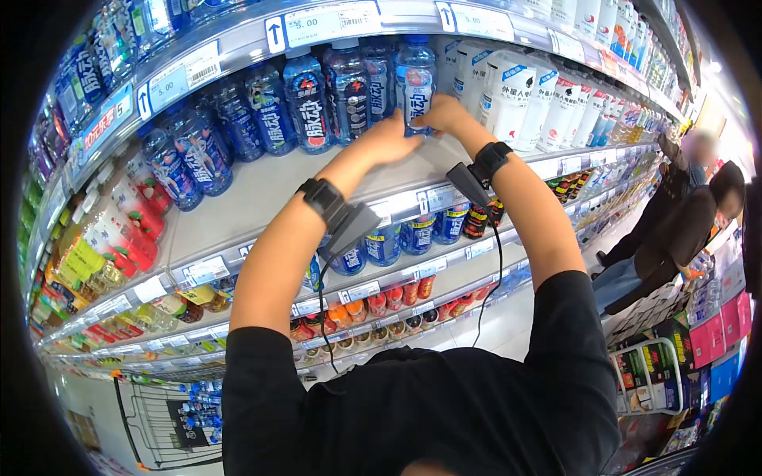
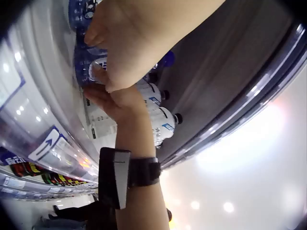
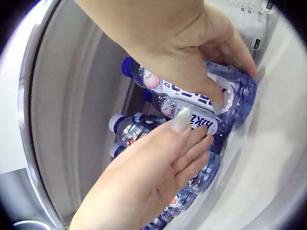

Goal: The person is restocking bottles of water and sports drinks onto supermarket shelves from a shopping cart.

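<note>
A blue-tinted drink bottle (image 1: 414, 78) with a white label and blue cap stands at the front of the shelf, beside the white bottles. My right hand (image 1: 446, 117) grips its lower part, thumb on the label and fingers around the far side in the right wrist view. My left hand (image 3: 148, 177) is held flat with straight fingers close against the label of the neighbouring blue bottle (image 3: 196, 120). In the left wrist view, the left hand (image 2: 132, 45) partly hides the gripped bottle (image 2: 84, 64).
More blue bottles (image 1: 305, 103) line the shelf to the left, and white-labelled bottles (image 1: 508, 95) to the right. A price-tag rail (image 1: 444, 198) edges the shelf. At lower left stands a shopping cart (image 1: 159, 420) with bottles inside. People (image 1: 690, 214) are in the aisle at right.
</note>
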{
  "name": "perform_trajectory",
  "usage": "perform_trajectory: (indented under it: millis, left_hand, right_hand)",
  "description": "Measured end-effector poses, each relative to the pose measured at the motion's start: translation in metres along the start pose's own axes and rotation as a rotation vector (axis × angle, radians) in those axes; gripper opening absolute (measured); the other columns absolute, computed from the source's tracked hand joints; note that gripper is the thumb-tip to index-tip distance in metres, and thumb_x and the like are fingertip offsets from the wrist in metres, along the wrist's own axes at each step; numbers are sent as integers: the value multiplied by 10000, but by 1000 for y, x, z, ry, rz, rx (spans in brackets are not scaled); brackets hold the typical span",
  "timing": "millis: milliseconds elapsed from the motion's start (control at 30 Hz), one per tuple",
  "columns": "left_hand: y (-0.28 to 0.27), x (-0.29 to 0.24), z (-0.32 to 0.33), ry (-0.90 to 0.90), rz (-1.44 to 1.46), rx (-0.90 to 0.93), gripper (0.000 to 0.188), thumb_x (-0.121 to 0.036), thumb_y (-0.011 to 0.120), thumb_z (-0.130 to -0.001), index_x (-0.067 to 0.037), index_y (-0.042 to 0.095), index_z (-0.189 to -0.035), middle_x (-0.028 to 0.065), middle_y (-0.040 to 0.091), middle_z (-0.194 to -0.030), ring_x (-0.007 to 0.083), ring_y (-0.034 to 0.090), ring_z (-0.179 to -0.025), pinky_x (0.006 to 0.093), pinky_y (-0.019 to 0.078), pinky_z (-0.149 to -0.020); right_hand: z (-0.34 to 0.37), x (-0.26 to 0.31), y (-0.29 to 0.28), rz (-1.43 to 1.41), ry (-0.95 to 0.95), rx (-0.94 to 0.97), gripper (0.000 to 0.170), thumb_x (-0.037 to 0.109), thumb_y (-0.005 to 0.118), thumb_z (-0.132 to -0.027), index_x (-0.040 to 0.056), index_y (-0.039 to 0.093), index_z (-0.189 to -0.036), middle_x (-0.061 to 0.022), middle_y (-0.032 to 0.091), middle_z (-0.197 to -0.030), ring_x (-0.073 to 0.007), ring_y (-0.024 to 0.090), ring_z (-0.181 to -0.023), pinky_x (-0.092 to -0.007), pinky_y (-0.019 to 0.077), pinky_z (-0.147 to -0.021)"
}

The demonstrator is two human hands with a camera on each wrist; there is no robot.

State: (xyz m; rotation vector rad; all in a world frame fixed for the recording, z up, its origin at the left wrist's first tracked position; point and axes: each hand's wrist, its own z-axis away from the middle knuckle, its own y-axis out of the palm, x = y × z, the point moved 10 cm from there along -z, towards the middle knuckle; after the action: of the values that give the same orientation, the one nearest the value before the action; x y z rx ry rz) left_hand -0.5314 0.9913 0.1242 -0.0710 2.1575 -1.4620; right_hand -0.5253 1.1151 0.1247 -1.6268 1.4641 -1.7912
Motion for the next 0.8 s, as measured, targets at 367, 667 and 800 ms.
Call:
perform_trajectory:
  millis: [367, 667, 800]
  left_hand:
    - [28, 18, -63, -18, 402, -95, 502, -120, 560, -684, 20, 449, -1153, 214, 581, -1039, 274, 558, -981, 313, 424, -821]
    - [-2, -20, -12, 38, 146, -81, 523, -104, 560, -685, 9, 449, -1184, 232, 528, -1117, 334, 512, -1046, 370, 401, -886]
    - [-18, -98, 115, 478, -103, -551, 418, -118, 538, -742, 17, 489, -1135, 212, 523, -1103, 358, 497, -1006, 418, 397, -881]
  right_hand:
    - [-18, -8, -12, 393, -140, -277, 260, 190, 601, -658, -26, 631, -800, -224, 626, -866, -344, 623, -814, -391, 497, -741]
    - [93, 48, -59, 77, -329, -523, 317, 57, 574, -695, 39, 591, -1011, -179, 631, -895, -324, 614, -807, -369, 492, -714]
    - [251, 131, -99, -270, -955, -620, 250, -80, 509, -771, 1, 594, -991, -124, 637, -884, -214, 614, -814, -278, 476, -726]
